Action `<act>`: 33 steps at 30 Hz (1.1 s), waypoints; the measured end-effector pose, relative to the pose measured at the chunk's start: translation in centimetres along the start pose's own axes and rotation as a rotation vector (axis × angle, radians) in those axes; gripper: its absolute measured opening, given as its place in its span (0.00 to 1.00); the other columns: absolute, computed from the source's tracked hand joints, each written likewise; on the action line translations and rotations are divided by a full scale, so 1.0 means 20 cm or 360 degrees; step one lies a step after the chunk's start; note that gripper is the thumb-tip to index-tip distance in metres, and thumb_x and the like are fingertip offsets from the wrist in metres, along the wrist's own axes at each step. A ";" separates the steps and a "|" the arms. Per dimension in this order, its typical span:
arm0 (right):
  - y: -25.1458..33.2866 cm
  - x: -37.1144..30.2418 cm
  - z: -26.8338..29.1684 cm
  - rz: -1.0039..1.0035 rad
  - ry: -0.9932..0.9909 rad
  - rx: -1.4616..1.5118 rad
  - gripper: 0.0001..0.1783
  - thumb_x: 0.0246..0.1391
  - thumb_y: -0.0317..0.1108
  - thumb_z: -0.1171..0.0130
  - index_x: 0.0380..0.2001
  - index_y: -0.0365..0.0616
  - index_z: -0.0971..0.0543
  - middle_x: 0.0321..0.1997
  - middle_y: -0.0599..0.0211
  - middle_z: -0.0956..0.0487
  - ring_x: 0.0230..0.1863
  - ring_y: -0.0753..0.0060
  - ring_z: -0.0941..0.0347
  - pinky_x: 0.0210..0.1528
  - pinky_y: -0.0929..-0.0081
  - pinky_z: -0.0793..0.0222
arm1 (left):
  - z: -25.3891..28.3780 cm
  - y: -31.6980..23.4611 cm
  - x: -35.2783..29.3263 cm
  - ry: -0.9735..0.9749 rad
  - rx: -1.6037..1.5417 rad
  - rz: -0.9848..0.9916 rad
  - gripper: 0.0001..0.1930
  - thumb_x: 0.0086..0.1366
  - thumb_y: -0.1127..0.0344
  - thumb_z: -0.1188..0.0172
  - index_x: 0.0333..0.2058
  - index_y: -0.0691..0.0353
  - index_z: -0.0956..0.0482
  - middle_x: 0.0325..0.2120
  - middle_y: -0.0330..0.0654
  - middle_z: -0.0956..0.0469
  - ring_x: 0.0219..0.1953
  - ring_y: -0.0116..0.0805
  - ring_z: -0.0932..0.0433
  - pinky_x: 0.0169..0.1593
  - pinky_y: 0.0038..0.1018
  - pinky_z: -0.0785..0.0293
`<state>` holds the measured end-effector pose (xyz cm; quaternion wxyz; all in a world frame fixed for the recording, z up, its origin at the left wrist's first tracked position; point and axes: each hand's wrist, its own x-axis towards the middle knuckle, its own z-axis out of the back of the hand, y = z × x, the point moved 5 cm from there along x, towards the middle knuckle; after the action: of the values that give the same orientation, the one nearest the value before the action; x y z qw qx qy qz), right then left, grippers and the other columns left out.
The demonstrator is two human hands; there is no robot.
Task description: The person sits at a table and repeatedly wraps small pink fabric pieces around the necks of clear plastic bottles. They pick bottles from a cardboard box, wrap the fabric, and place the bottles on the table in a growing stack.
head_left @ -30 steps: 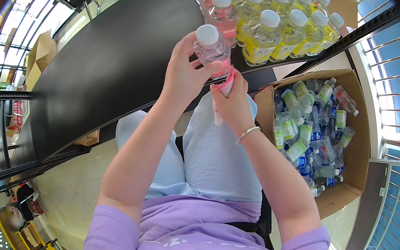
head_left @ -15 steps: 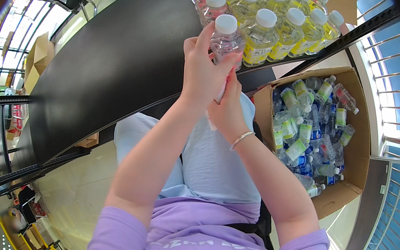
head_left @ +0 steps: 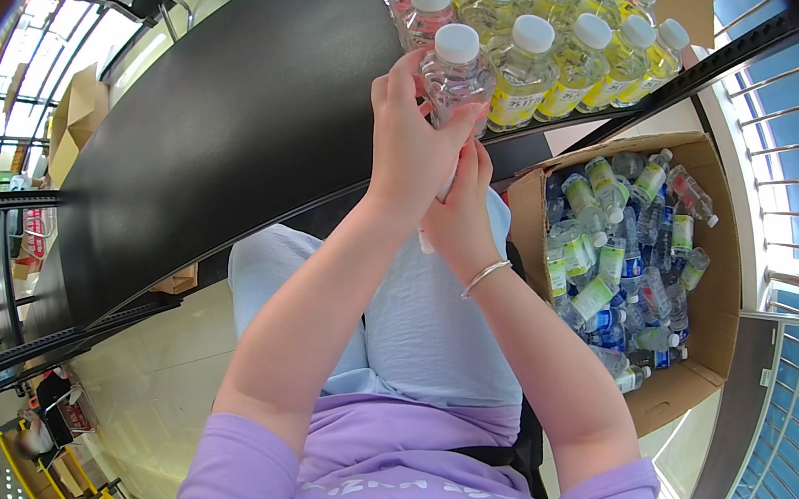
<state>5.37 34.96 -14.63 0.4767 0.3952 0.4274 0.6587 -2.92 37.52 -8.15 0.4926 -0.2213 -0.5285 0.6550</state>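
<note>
A clear plastic bottle (head_left: pixel 460 80) with a white cap and some pink low on it stands upright at the front edge of the dark table. My left hand (head_left: pixel 405 138) is closed round its side, thumb across the front. Just below, my right hand (head_left: pixel 460 211), with a bangle on the wrist, is closed at the bottle's lower part. A pale pinkish bit shows beside its palm; what these fingers pinch is hidden. Right behind and beside the bottle stand rows of similar white-capped bottles (head_left: pixel 522 67), mostly with yellow labels, and a few pink-labelled bottles (head_left: pixel 430 18) on the left.
The black tabletop (head_left: pixel 220 112) stretches to the left. Below its right end, a cardboard box (head_left: pixel 720 308) holds many loose bottles in a jumble. Another open carton (head_left: pixel 675 6) stands behind the rows. My lap (head_left: pixel 431 336) is under my hands. A metal railing runs along the right.
The bottle has shifted very slightly right and up, with my left hand on it. My right hand has moved a little with it, its fingers still closed below.
</note>
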 end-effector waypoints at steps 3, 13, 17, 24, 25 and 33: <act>-0.01 -0.02 -0.03 0.0036 0.0052 0.0035 0.43 0.42 0.31 0.40 0.56 0.26 0.53 0.56 0.38 0.49 0.56 0.40 0.47 0.57 0.59 0.47 | 0.01 0.03 -0.02 -0.0022 -0.0038 0.0001 0.30 0.50 0.70 0.37 0.51 0.63 0.41 0.44 0.45 0.38 0.48 0.34 0.34 0.50 0.31 0.31; -0.02 -0.10 -0.13 0.0075 0.0164 0.0099 0.42 0.41 0.30 0.41 0.55 0.27 0.51 0.53 0.37 0.44 0.55 0.40 0.48 0.56 0.58 0.46 | 0.18 0.26 -0.30 0.0488 -0.0122 0.0541 0.16 0.58 0.63 0.45 0.41 0.67 0.31 0.35 0.43 0.28 0.38 0.30 0.28 0.42 0.24 0.31; -0.03 -0.11 -0.12 0.0009 0.0208 0.0080 0.41 0.42 0.29 0.43 0.55 0.27 0.52 0.53 0.37 0.45 0.55 0.41 0.48 0.57 0.59 0.47 | 0.18 0.24 -0.38 0.0622 -0.0169 0.0610 0.13 0.61 0.64 0.48 0.41 0.66 0.31 0.32 0.40 0.26 0.32 0.24 0.28 0.37 0.21 0.32; -0.06 -0.06 -0.10 -0.0012 0.0403 0.0017 0.35 0.45 0.31 0.47 0.55 0.33 0.46 0.55 0.45 0.42 0.55 0.46 0.46 0.58 0.60 0.50 | 0.13 0.17 -0.31 0.0556 -0.0049 0.0432 0.11 0.59 0.75 0.55 0.41 0.66 0.31 0.35 0.39 0.28 0.36 0.23 0.31 0.42 0.19 0.35; -0.03 -0.04 -0.07 -0.0117 0.0573 -0.0066 0.34 0.45 0.32 0.47 0.55 0.34 0.45 0.55 0.46 0.41 0.55 0.47 0.45 0.58 0.60 0.50 | 0.13 0.16 -0.30 0.0567 -0.0040 0.0397 0.11 0.59 0.76 0.56 0.40 0.66 0.31 0.35 0.40 0.28 0.36 0.23 0.31 0.42 0.19 0.34; -0.14 -0.02 -0.01 -0.0683 0.0465 0.1113 0.24 0.47 0.34 0.47 0.47 0.36 0.36 0.48 0.58 0.34 0.47 0.68 0.35 0.49 0.73 0.39 | 0.13 0.30 -0.21 0.0583 -0.0152 0.0913 0.08 0.58 0.71 0.51 0.36 0.65 0.29 0.27 0.39 0.26 0.32 0.22 0.28 0.37 0.19 0.33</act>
<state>6.03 34.92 -17.36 0.3747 0.3377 0.7603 0.4093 -5.75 32.74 -13.60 0.3641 -0.4978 -0.3775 0.6907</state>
